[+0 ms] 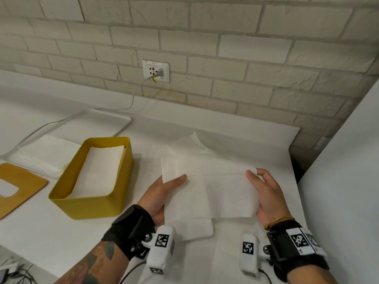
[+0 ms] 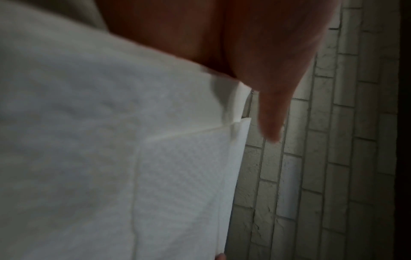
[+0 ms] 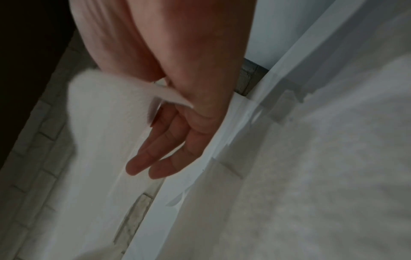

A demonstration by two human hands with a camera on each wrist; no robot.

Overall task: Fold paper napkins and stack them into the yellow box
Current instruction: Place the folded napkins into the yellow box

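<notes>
A white paper napkin (image 1: 213, 193) is held stretched out above the table between both hands. My left hand (image 1: 174, 181) pinches its left edge, thumb on top, and the corner there is folded up. My right hand (image 1: 258, 177) pinches the right edge, also with the thumb on top. The left wrist view is filled by the napkin (image 2: 111, 140) beneath my left hand (image 2: 255, 70). Seen from the right wrist, a napkin corner (image 3: 106, 105) runs between the thumb and the outstretched fingers (image 3: 155, 158). The yellow box (image 1: 92, 206) stands left of the hands with folded napkins (image 1: 98, 171) inside.
Another napkin (image 1: 196, 228) lies flat on the table under the held one. A stack of napkins (image 1: 47, 152) sits on a white tray (image 1: 106, 121) behind the box. A wooden lid (image 1: 18, 187) lies far left. A white panel (image 1: 348, 160) closes off the right side.
</notes>
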